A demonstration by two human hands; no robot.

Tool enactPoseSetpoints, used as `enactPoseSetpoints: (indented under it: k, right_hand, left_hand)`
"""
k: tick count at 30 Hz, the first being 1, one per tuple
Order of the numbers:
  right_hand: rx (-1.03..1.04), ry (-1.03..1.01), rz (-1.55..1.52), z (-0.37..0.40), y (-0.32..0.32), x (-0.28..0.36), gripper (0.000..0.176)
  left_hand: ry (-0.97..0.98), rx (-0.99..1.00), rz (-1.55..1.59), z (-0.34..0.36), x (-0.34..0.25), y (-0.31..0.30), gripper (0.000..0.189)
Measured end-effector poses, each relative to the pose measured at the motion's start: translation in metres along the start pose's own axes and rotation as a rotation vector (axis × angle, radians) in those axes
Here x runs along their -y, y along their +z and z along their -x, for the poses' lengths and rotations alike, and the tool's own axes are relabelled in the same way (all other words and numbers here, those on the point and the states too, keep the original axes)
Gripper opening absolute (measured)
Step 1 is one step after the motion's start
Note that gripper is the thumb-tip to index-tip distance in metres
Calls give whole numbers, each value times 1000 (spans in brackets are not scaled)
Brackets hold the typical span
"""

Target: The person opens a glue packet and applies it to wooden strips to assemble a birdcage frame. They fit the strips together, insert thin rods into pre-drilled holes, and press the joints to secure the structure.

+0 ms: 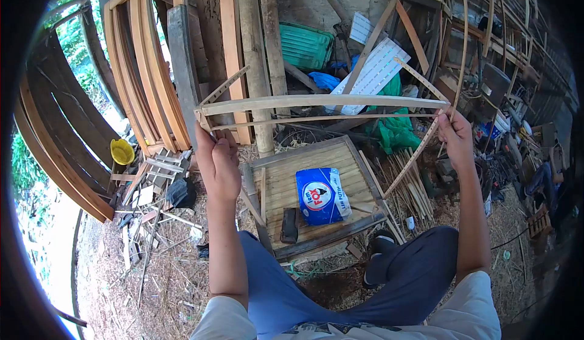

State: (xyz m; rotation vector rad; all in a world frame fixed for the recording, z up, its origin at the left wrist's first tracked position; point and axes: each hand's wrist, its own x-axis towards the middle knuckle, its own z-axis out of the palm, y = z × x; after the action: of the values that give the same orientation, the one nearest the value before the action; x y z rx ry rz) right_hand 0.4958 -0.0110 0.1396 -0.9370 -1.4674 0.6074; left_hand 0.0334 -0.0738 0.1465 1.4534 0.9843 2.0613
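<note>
A light wooden frame point(322, 101) of long thin slats, with hole-drilled strips at its ends, is held up in front of me. My left hand point(218, 160) is closed on its left end, fingers curled beneath the slats. At the opposite end, my right hand point(457, 138) pinches the corner where a drilled strip point(420, 151) slants down. Below the frame, a blue and white glue packet point(319, 197) labelled FOX lies on a wooden panel point(277, 178). Beside the packet rests a small dark block point(289, 225).
Tall wooden frames point(143, 66) lean at the left, near a yellow bowl point(122, 151). A green crate point(306, 46) and green plastic sheet point(392, 127) stand behind. Offcuts point(161, 172) and shavings litter the ground. Thin sticks point(410, 188) lie right of the panel.
</note>
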Motion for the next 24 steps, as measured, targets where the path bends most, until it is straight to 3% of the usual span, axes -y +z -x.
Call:
enactPoseSetpoints:
  k: [10, 14, 16, 17, 18, 24]
  right_hand:
    - [7, -28, 53, -2, -4, -3, 18]
    - [22, -68, 96, -1, -2, -8, 15]
    - [71, -95, 180, 1, -1, -2, 16]
    - [98, -94, 196, 3, -3, 1, 16]
    - [116, -143, 212, 5, 0, 10, 17]
    - [110, -119, 269, 8, 1, 21, 16]
  left_hand:
    - [-26, 108, -63, -6, 7, -4, 40]
    - [-66, 5, -146, 0, 16, -6, 34]
    - [-137, -96, -29, -4, 22, -12, 27]
    - [-12, 11, -205, -9, 40, -29, 23]
    - [-194, -44, 84, -10, 40, -33, 22]
    - [-43, -146, 93, 5, 16, -4, 41]
